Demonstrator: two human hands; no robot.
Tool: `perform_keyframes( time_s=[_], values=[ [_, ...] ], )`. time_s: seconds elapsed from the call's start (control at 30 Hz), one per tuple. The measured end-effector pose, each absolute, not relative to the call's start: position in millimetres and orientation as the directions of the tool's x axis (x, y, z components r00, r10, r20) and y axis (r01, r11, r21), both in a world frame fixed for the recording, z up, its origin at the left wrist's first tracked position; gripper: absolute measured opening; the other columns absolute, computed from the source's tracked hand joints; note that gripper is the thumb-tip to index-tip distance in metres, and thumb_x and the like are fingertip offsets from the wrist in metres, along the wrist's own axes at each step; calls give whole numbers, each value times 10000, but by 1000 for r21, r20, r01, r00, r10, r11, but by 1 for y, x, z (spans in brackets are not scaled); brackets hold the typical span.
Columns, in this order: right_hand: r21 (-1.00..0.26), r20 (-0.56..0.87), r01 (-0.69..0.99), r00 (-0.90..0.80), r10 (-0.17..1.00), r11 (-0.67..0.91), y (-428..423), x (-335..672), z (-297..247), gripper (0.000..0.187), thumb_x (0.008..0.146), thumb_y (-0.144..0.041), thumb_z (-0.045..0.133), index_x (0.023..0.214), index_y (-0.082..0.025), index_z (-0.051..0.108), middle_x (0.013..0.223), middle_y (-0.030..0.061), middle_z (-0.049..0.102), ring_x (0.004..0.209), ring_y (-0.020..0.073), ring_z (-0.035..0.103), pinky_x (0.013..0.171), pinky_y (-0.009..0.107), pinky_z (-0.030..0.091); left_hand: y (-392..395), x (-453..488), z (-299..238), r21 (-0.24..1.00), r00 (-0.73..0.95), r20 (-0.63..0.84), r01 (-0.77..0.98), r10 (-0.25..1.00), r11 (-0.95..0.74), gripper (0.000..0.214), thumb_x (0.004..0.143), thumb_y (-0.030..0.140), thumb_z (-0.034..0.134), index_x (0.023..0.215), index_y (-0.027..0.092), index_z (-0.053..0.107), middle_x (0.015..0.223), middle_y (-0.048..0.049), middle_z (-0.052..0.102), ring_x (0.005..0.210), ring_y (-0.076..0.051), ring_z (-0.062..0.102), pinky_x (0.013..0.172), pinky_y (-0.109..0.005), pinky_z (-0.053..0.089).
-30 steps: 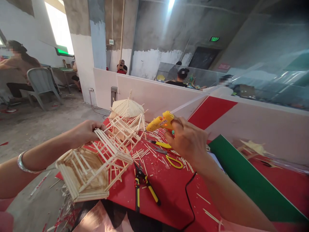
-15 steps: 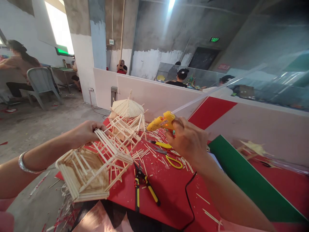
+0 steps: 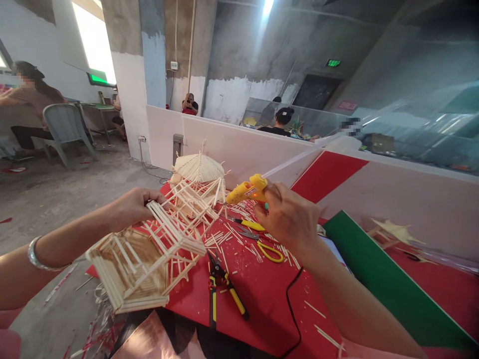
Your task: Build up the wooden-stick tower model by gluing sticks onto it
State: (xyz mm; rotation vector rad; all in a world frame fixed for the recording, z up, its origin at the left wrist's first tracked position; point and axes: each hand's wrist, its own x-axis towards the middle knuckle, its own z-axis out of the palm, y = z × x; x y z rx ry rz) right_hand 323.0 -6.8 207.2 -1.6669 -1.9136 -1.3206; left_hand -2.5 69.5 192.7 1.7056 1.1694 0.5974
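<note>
My left hand (image 3: 140, 207) is closed on the upper left of a model pavilion frame (image 3: 175, 234) built of thin wooden sticks. The frame lies tilted, its layered hexagonal base (image 3: 145, 284) toward me. My right hand (image 3: 288, 214) grips a yellow hot glue gun (image 3: 249, 190) with a small orange light lit and a long clear glue stick (image 3: 292, 160) out of its back. The gun's nozzle points left, close to the stick ends at the frame's far right; whether they touch I cannot tell. Behind the frame stands a domed stick roof (image 3: 199, 168).
On the red table (image 3: 262, 299) lie black-and-yellow pliers (image 3: 222, 286), yellow-handled scissors (image 3: 267, 247), another yellow-handled tool (image 3: 250, 224) and many loose sticks (image 3: 219, 239). A black cord (image 3: 290, 299) runs to the front edge. A green board (image 3: 389, 279) lies right; a white partition (image 3: 232, 137) stands behind.
The glue gun in my right hand has shifted slightly left, its nozzle nearer the frame's stick ends. My left hand and the frame stay almost in place.
</note>
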Motion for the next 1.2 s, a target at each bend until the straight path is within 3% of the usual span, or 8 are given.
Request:
perform_keyframes(
  time_s=[0.1, 0.23, 0.4, 0.6, 0.9, 1.1, 1.2],
  values=[
    [452, 706, 888, -297, 643, -87, -5, 323, 207, 364, 879, -306, 503, 1181, -138, 615, 744, 48, 606, 618, 152, 510, 521, 298, 201, 65, 1, 197, 903, 413, -107, 422, 905, -86, 246, 520, 297, 740, 719, 164, 680, 696, -3, 658, 546, -101, 530, 453, -170, 342],
    [479, 707, 874, -332, 625, -79, -3, 322, 204, 352, 880, -285, 495, 1179, -141, 614, 732, 41, 601, 623, 151, 503, 528, 303, 203, 65, 2, 198, 881, 434, -8, 429, 901, -199, 167, 558, 293, 726, 651, 170, 662, 703, -3, 665, 674, -144, 600, 592, -200, 449],
    [506, 705, 862, -388, 594, -37, -3, 322, 202, 331, 902, -248, 459, 1166, -128, 619, 750, 51, 611, 651, 160, 508, 544, 308, 233, 68, -1, 193, 839, 467, 92, 440, 879, -321, 125, 599, 277, 712, 646, 172, 663, 692, -4, 663, 723, -162, 618, 677, -223, 477],
    [525, 696, 851, -409, 590, -29, -3, 321, 201, 307, 900, -247, 459, 1132, -137, 627, 742, 42, 600, 637, 153, 488, 550, 303, 242, 66, -1, 194, 827, 460, 88, 461, 884, -322, 169, 588, 322, 724, 636, 174, 659, 704, -9, 671, 759, -186, 628, 700, -242, 489],
    [451, 747, 892, -370, 552, -12, -6, 320, 202, 286, 877, -249, 494, 1095, -139, 643, 734, 40, 596, 628, 153, 486, 534, 296, 222, 63, -2, 192, 869, 423, 62, 422, 904, -257, 180, 552, 305, 733, 632, 166, 651, 709, -11, 661, 691, -151, 604, 605, -204, 456],
    [295, 852, 949, -211, 479, -107, -10, 324, 206, 197, 865, -308, 518, 951, -166, 624, 717, 32, 611, 618, 168, 533, 533, 282, 254, 64, -9, 185, 926, 313, -106, 377, 944, -21, 308, 516, 299, 718, 787, 165, 662, 558, 45, 546, 415, -55, 367, 390, -172, 216],
    [173, 891, 979, -110, 441, -105, -6, 323, 210, 212, 832, -326, 539, 949, -163, 609, 714, 40, 622, 619, 186, 556, 537, 286, 286, 66, -13, 177, 943, 328, -55, 328, 943, -59, 343, 492, 306, 728, 792, 171, 631, 574, 45, 544, 442, -74, 433, 401, -176, 286]
  ],
)
